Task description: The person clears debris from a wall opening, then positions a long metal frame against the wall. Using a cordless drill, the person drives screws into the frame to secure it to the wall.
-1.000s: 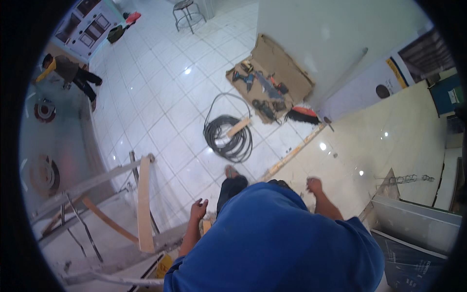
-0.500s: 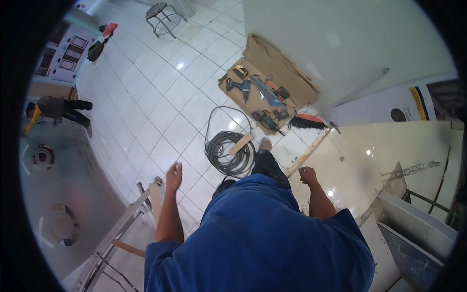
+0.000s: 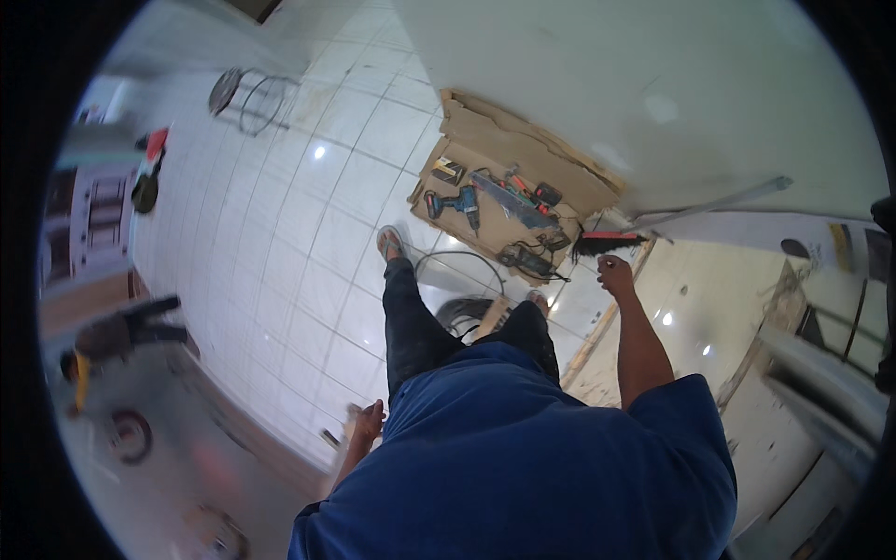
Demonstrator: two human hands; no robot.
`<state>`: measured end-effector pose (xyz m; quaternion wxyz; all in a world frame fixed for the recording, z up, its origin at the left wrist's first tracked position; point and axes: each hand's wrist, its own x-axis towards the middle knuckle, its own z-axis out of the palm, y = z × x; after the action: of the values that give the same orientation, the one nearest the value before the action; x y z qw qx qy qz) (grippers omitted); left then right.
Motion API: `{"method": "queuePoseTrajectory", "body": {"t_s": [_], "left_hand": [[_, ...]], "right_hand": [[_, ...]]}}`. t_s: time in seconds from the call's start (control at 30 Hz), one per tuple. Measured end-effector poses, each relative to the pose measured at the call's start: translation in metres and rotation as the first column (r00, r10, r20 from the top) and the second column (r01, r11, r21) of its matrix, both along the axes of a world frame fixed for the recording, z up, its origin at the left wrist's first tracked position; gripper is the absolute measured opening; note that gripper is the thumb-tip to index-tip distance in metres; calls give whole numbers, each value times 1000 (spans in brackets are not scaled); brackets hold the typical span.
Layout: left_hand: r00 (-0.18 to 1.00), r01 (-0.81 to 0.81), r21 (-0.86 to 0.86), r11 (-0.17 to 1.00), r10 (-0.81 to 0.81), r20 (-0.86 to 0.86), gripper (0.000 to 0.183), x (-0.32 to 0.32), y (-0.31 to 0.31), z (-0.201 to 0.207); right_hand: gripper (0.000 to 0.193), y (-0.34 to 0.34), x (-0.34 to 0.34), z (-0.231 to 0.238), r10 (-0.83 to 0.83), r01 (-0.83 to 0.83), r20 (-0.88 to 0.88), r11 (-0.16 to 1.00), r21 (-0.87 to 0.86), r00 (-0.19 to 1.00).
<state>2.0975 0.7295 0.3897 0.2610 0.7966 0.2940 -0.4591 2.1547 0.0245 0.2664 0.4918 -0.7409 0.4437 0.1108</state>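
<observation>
My left hand (image 3: 367, 422) hangs low beside my left thigh, slightly blurred, its fingers loosely apart and nothing visible in them. My right hand (image 3: 614, 276) is held forward, close to the brush (image 3: 607, 244) with black bristles and a red back. Its fingers are curled in; whether they hold anything small is hidden. Ahead lies a flattened cardboard sheet (image 3: 583, 182) bearing a blue cordless drill (image 3: 455, 203), an angle grinder (image 3: 525, 257) and several other tools. Between my legs, partly covered, is a coil of dark cable (image 3: 459, 313) with a strip of wood (image 3: 492, 317) on it.
A round stool (image 3: 225, 91) stands far left. Another person (image 3: 107, 336) bends beside the glass panel at the left. A grey pole (image 3: 719, 201) leans by the pale wall on the right. Flat panels (image 3: 821, 397) stand at the right; a wooden strip (image 3: 590, 347) edges the tiles.
My left leg has stepped forward past the cable coil. My right hand has swung forward toward the brush, while my left hand has dropped back. The view has turned and shifted.
</observation>
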Motion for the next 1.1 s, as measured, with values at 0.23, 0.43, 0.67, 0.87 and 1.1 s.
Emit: {"method": "queuePoseTrajectory", "body": {"t_s": [0.23, 0.43, 0.67, 0.87, 1.1], "left_hand": [[245, 947, 149, 283, -942, 230, 53, 433, 64, -76], [459, 779, 114, 616, -685, 566, 40, 653, -21, -15], [289, 947, 10, 321, -864, 412, 42, 647, -36, -23], [19, 1000, 5, 27, -820, 572, 42, 646, -90, -54], [-338, 912, -29, -409, -791, 510, 36, 658, -236, -204]], "right_hand": [[38, 232, -59, 4, -768, 794, -213, 603, 75, 604], [36, 479, -79, 24, -311, 502, -592, 844, 188, 744], [39, 483, 50, 15, -499, 462, -167, 860, -214, 851], [37, 443, 146, -6, -779, 770, 132, 627, 120, 614], [38, 491, 234, -126, -883, 870, -60, 445, 212, 466]]}}
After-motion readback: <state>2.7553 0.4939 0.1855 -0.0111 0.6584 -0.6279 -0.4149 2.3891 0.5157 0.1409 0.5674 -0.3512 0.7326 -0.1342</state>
